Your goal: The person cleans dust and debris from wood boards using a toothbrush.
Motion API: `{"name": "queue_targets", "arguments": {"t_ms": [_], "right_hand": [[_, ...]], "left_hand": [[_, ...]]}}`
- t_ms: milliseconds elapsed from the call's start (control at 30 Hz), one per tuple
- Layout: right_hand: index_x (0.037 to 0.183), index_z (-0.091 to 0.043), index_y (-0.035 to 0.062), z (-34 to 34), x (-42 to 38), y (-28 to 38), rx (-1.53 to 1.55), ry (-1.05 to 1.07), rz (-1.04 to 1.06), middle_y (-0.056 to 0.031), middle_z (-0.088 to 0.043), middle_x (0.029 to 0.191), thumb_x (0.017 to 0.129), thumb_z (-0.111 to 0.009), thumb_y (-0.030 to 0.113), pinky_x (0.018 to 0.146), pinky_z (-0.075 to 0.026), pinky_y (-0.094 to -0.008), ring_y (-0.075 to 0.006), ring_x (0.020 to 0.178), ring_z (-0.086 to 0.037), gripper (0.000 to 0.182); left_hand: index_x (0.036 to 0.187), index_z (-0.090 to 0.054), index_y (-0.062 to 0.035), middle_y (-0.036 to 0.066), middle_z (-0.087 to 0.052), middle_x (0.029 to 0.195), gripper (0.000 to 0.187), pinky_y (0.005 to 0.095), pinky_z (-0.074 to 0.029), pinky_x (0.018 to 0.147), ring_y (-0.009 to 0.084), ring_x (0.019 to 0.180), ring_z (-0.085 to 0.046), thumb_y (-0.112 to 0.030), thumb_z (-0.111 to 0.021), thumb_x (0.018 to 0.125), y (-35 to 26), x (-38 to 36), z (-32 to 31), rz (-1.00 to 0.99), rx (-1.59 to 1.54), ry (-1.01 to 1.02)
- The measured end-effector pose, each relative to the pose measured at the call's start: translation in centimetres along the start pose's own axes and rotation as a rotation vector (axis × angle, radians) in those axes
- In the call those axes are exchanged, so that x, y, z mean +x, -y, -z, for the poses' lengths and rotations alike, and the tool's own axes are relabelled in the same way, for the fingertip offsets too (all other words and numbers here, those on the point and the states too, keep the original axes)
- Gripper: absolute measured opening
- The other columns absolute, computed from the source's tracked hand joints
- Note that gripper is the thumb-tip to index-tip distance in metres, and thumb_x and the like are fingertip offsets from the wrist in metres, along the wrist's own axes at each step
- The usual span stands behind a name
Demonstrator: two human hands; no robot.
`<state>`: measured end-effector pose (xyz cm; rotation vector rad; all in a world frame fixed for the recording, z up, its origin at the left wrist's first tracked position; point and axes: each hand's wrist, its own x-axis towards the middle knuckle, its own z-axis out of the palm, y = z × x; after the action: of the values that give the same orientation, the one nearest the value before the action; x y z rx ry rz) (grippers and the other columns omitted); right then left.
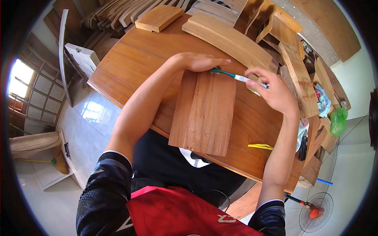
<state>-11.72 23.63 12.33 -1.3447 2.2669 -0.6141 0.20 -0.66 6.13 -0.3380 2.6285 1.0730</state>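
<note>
A wooden block of glued boards, brown with streaked grain, lies before me with its near end past the table's edge. At its far edge is my left hand, fingers stretched out and touching the wood; part of the fingers is hidden. My right hand is closed around a toothbrush with a white and teal handle. The brush head end points left to the block's far edge, close to my left fingers. Its bristles cannot be made out.
The block rests on a brown wooden table. Behind are a thick plank, a small board and stacked curved pieces. At the right lie a yellow strip, a green plastic bag and a fan.
</note>
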Motion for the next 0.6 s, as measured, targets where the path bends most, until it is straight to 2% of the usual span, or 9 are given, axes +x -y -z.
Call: {"name": "queue_targets", "arguments": {"t_ms": [33, 67, 100, 167, 200, 267, 433, 567, 600], "right_hand": [[0.105, -0.074, 0.0050, -0.5, 0.2, -0.2, 0.068, -0.001, 0.070, -0.0072, -0.073, 0.093, 0.098, -0.074, 0.021, 0.079, -0.050, -0.0324, -0.0168, 0.086, -0.065, 0.018], [0.106, -0.075, 0.0050, -1.1, 0.4, -0.5, 0.141, -0.001, 0.139, -0.0069, -0.073, 0.092, 0.098, -0.074, 0.021, 0.079, -0.050, -0.0326, -0.0170, 0.086, -0.065, 0.018], [0.106, -0.076, 0.0051, -1.8, 0.4, -0.8, 0.215, -0.002, 0.205, -0.0066, -0.073, 0.091, 0.098, -0.074, 0.021, 0.079, -0.050, -0.0328, -0.0171, 0.086, -0.066, 0.018], [0.109, -0.079, 0.0064, -0.1, 0.0, -0.6, 0.155, 0.290, 0.227, -0.0053, -0.074, 0.091, 0.097, -0.075, 0.020, 0.078, -0.050, -0.0311, -0.0154, 0.086, -0.066, 0.018], [0.110, -0.080, 0.0071, 0.7, 0.0, -0.7, 0.120, 0.435, 0.241, -0.0046, -0.075, 0.090, 0.097, -0.075, 0.020, 0.078, -0.050, -0.0302, -0.0146, 0.085, -0.066, 0.019], [0.113, -0.081, 0.0081, 0.2, 0.4, -2.3, 0.190, 0.363, 0.173, -0.0039, -0.076, 0.091, 0.096, -0.076, 0.019, 0.078, -0.050, -0.0283, -0.0124, 0.085, -0.066, 0.021], [0.114, -0.081, 0.0059, -1.0, 2.0, -3.2, 0.225, 0.184, 0.117, -0.0051, -0.079, 0.096, 0.095, -0.078, 0.018, 0.079, -0.051, -0.0267, -0.0097, 0.086, -0.067, 0.023], [0.117, -0.080, 0.0053, -1.0, 2.0, -3.2, 0.209, 0.535, 0.276, -0.0056, -0.080, 0.098, 0.095, -0.077, 0.016, 0.079, -0.052, -0.0273, -0.0103, 0.083, -0.068, 0.025], [0.116, -0.081, 0.0064, -0.4, 1.4, -1.9, 0.173, 0.614, 0.148, -0.0059, -0.081, 0.098, 0.094, -0.078, 0.015, 0.078, -0.052, -0.0272, -0.0105, 0.080, -0.067, 0.024]], "left_hand": [[0.145, -0.064, -0.0093, 0.017, -0.055, 0.155, 0.088, 0.0401, -0.034, 0.121, 0.0318, 0.140, -0.053, -0.080, -0.039, 0.098, 0.3, 0.0, 0.3, 0.009, 0.018, 0.041], [0.142, -0.066, -0.0071, 0.016, -0.058, 0.152, 0.085, 0.0391, -0.034, 0.120, 0.0310, 0.138, -0.055, -0.076, -0.043, 0.098, 2.0, 0.7, -0.4, -0.137, -0.018, -0.006], [0.142, -0.066, -0.0069, 0.016, -0.060, 0.151, 0.083, 0.0393, -0.035, 0.120, 0.0305, 0.137, -0.055, -0.074, -0.043, 0.099, 2.6, 1.0, -0.3, -0.160, -0.018, -0.006], [0.141, -0.066, -0.0063, 0.015, -0.062, 0.148, 0.078, 0.0396, -0.036, 0.119, 0.0294, 0.137, -0.055, -0.070, -0.044, 0.102, 3.4, 1.5, -0.4, -0.214, -0.027, -0.010], [0.141, -0.067, -0.0060, 0.015, -0.063, 0.146, 0.076, 0.0396, -0.037, 0.118, 0.0290, 0.136, -0.056, -0.068, -0.043, 0.103, 2.7, 0.9, -0.2, -0.144, -0.023, -0.011], [0.140, -0.067, -0.0052, 0.015, -0.065, 0.144, 0.072, 0.0397, -0.038, 0.118, 0.0282, 0.136, -0.056, -0.064, -0.043, 0.105, 0.4, -1.0, 0.5, -0.004, -0.014, -0.013], [0.136, -0.071, -0.0082, 0.015, -0.068, 0.140, 0.068, 0.0392, -0.042, 0.115, 0.0276, 0.130, -0.060, -0.063, -0.046, 0.104, 1.7, 0.4, 0.2, -0.062, 0.041, -0.075], [0.125, -0.078, -0.0095, 0.013, -0.074, 0.130, 0.056, 0.0384, -0.047, 0.109, 0.0274, 0.121, -0.066, -0.056, -0.057, 0.103, 2.8, 1.5, -0.5, -0.195, 0.035, -0.093], [0.122, -0.079, -0.0091, 0.013, -0.075, 0.127, 0.052, 0.0377, -0.049, 0.107, 0.0264, 0.118, -0.067, -0.053, -0.059, 0.102, 2.6, 1.7, -0.5, -0.219, 0.022, -0.092]]}}
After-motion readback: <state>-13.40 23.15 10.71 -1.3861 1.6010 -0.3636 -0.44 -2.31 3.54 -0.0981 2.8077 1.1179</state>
